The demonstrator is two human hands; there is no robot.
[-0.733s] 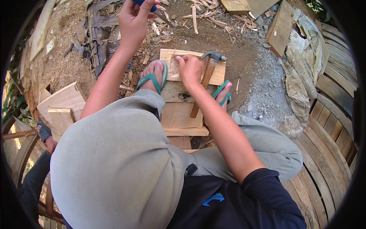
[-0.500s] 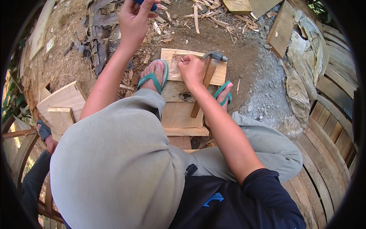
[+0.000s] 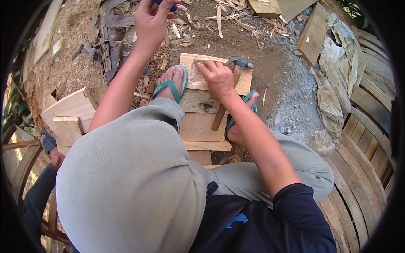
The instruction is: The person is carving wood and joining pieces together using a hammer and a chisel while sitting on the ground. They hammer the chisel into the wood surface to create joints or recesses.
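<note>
My left hand (image 3: 151, 21) is raised at the top of the view, shut on a blue-handled tool (image 3: 168, 5) whose dark tip points right. My right hand (image 3: 217, 76) rests on a pale wooden board (image 3: 192, 78) on the ground, fingertips pinched together near the board's far edge. Whether they hold something small is hidden. A hammer (image 3: 238, 64) with a wooden handle lies across the board, its handle running under my right wrist. My feet in green flip-flops (image 3: 171, 86) stand on both sides of the stacked boards.
Cut boards (image 3: 69, 110) lie at the left. Another person's hand (image 3: 54, 155) in a dark sleeve shows at the lower left. Wood scraps and shavings (image 3: 228, 17) litter the dirt ahead. A plank (image 3: 314, 36), grey sacks (image 3: 333, 92) and curved wooden slats (image 3: 367, 143) fill the right.
</note>
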